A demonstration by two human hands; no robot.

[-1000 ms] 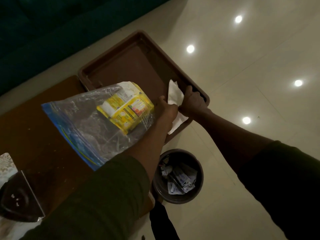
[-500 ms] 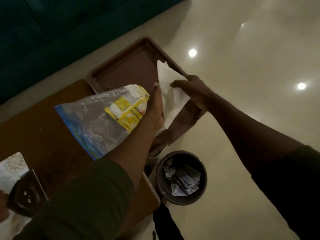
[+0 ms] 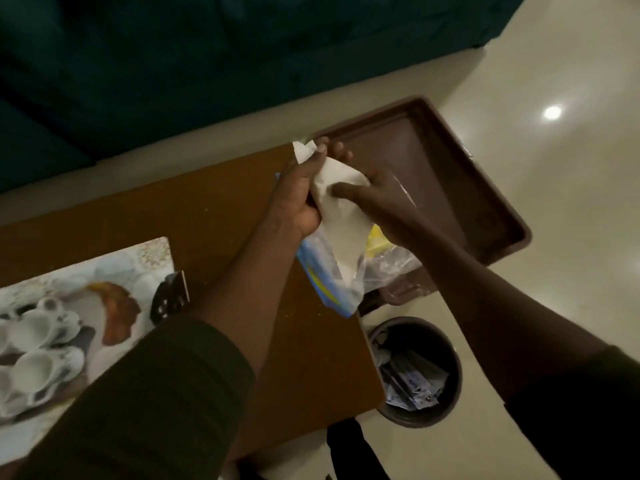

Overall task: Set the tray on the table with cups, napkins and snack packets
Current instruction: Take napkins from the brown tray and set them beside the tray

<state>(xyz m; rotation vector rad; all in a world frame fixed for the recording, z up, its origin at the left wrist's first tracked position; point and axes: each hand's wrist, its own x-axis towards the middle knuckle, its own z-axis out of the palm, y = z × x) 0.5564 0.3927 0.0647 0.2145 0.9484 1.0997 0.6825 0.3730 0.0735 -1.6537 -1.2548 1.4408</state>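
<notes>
My left hand (image 3: pixel 298 199) grips a white napkin (image 3: pixel 341 223) together with the top of a clear zip bag (image 3: pixel 327 285) that has a blue edge. The bag hangs below my hands, and a yellow snack packet (image 3: pixel 377 242) shows inside it. My right hand (image 3: pixel 375 199) pinches the same napkin from the right side. Both hands are above the left end of the brown tray (image 3: pixel 491 188), which lies empty and juts past the right end of the wooden table (image 3: pixel 207 209). A box printed with white cups (image 3: pixel 69 306) lies on the table at the left.
A round waste bin (image 3: pixel 415 372) with paper scraps stands on the glossy floor by the table's near right corner. A small black object (image 3: pixel 169 299) rests against the cup box. A dark green sofa (image 3: pixel 207 64) runs behind the table.
The napkin has come up off the tray's right rim and both hands have bunched it over the tray's left end. The bag now hangs down under my hands instead of sticking out to the left.
</notes>
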